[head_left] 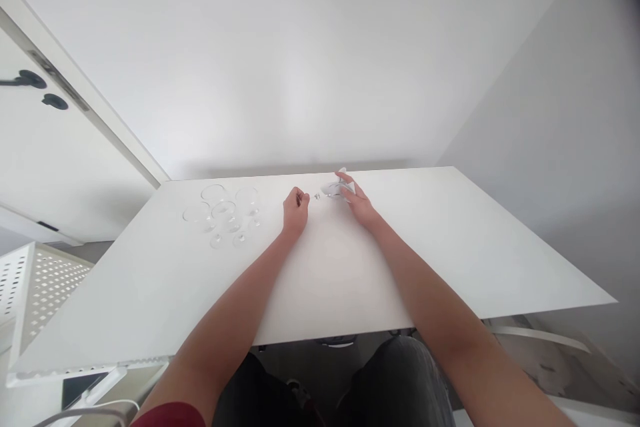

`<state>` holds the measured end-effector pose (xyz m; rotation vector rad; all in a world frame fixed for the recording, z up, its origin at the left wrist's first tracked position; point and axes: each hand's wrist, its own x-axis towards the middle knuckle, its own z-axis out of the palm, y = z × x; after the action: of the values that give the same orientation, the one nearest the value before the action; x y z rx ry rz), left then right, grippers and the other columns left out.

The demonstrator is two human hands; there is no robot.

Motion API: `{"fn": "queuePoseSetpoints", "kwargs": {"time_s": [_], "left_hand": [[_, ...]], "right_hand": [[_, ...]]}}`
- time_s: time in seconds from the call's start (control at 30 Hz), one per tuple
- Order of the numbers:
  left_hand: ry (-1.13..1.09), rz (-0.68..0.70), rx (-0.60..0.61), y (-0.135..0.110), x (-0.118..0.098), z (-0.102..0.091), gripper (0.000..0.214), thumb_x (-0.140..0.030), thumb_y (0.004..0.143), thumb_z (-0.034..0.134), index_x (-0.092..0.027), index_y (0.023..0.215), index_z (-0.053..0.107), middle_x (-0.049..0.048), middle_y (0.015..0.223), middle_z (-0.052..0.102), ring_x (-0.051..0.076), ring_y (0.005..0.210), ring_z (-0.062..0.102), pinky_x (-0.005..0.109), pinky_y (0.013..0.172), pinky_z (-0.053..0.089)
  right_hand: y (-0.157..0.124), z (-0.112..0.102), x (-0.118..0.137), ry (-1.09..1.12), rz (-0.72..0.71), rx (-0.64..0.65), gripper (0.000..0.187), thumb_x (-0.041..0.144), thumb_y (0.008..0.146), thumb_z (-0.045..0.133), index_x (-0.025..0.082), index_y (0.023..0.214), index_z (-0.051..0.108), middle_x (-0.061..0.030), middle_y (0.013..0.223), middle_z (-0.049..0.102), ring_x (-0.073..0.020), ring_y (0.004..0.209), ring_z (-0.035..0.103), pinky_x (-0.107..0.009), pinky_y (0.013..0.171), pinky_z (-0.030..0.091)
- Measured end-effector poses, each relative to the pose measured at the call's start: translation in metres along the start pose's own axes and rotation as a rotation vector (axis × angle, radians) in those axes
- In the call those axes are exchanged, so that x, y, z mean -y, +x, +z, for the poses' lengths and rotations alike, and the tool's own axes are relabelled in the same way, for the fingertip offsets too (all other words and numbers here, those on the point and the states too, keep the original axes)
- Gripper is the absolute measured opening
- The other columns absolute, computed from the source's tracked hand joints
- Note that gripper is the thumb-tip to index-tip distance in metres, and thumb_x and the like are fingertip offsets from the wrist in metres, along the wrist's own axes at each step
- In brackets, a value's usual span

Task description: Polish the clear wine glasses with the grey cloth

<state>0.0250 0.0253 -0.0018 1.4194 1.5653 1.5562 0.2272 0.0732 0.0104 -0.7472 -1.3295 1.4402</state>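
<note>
Over the far middle of the white table (330, 280), my left hand (296, 208) is closed in a pinch at the foot end of a clear wine glass (317, 196). The glass lies sideways between my hands, its thin stem hard to make out. My right hand (357, 199) is curled round the bowl end, with a white cloth (330, 189) bunched in its fingers and against the glass. The cloth hides most of the bowl. Left of my left hand, several clear stemmed glasses (223, 211) stand close together on the table.
A white wall (300, 67) rises behind the table's far edge. On the left is a door with a dark handle (31, 79). A white perforated basket or rack (55, 280) sits by the table's left edge. My legs (400, 380) are below the near edge.
</note>
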Motion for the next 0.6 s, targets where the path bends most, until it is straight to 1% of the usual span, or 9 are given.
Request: {"fn": "queuePoseSetpoints", "kwargs": {"time_s": [0.1,0.17,0.27,0.3,0.37,0.43,0.53,0.6], "left_hand": [[0.004,0.033,0.011,-0.001,-0.001,0.000,0.026,-0.023,0.090,0.053,-0.022,0.073,0.034,-0.0038,0.067,0.034,0.012,0.060,0.031,0.026,0.058,0.030],[-0.009,0.046,0.019,-0.001,0.000,0.000,0.026,-0.023,0.090,0.053,-0.021,0.073,0.034,-0.0036,0.067,0.034,0.012,0.061,0.031,0.026,0.059,0.030],[-0.052,0.002,-0.005,0.002,0.003,0.000,0.026,-0.021,0.089,0.052,-0.021,0.071,0.033,-0.0031,0.067,0.034,0.012,0.062,0.031,0.027,0.059,0.029],[-0.064,-0.022,-0.006,0.003,0.005,0.000,0.026,-0.021,0.089,0.051,-0.021,0.071,0.033,-0.0032,0.066,0.034,0.012,0.061,0.031,0.027,0.059,0.029],[-0.076,-0.047,0.019,0.004,0.006,0.000,0.026,-0.023,0.090,0.051,-0.021,0.071,0.034,-0.0034,0.065,0.034,0.012,0.060,0.031,0.027,0.058,0.029],[-0.063,-0.021,0.058,0.004,0.006,0.000,0.027,-0.027,0.091,0.053,-0.021,0.072,0.036,-0.0036,0.065,0.035,0.012,0.060,0.032,0.027,0.058,0.030],[-0.016,0.041,0.103,0.001,0.002,0.001,0.028,-0.031,0.090,0.059,-0.022,0.075,0.038,-0.0042,0.066,0.036,0.012,0.060,0.033,0.026,0.059,0.031],[0.005,0.053,0.127,-0.001,0.000,0.001,0.027,-0.031,0.089,0.061,-0.022,0.077,0.039,-0.0046,0.066,0.036,0.012,0.060,0.033,0.026,0.059,0.031]], "right_hand": [[-0.002,0.002,0.001,-0.097,0.035,0.055,0.052,0.057,0.086,0.071,0.036,0.132,0.064,-0.0010,0.119,0.068,-0.0250,0.111,0.062,-0.038,0.102,0.047],[-0.002,0.000,0.000,-0.112,0.046,0.102,0.049,0.058,0.086,0.070,0.033,0.128,0.067,-0.0015,0.116,0.069,-0.0254,0.110,0.063,-0.038,0.102,0.046],[0.002,-0.006,-0.002,-0.036,0.089,0.191,0.047,0.058,0.086,0.069,0.030,0.124,0.069,-0.0032,0.105,0.071,-0.0256,0.098,0.065,-0.040,0.095,0.049],[0.004,-0.008,-0.003,0.007,0.089,0.202,0.046,0.057,0.086,0.069,0.028,0.122,0.069,-0.0038,0.101,0.071,-0.0255,0.094,0.065,-0.041,0.092,0.050],[0.007,-0.011,-0.005,0.084,0.038,0.167,0.044,0.056,0.086,0.068,0.027,0.120,0.069,-0.0048,0.100,0.069,-0.0255,0.094,0.065,-0.041,0.091,0.051],[0.009,-0.012,-0.006,0.116,-0.027,0.092,0.044,0.055,0.086,0.069,0.029,0.122,0.067,-0.0052,0.108,0.068,-0.0259,0.100,0.063,-0.042,0.094,0.050],[0.008,-0.011,-0.008,0.032,-0.046,0.035,0.047,0.056,0.086,0.069,0.033,0.127,0.065,-0.0045,0.119,0.066,-0.0263,0.110,0.060,-0.042,0.100,0.048],[0.006,-0.009,-0.008,-0.065,-0.053,0.027,0.046,0.058,0.088,0.067,0.034,0.127,0.065,-0.0036,0.118,0.065,-0.0259,0.111,0.059,-0.041,0.102,0.047]]}}
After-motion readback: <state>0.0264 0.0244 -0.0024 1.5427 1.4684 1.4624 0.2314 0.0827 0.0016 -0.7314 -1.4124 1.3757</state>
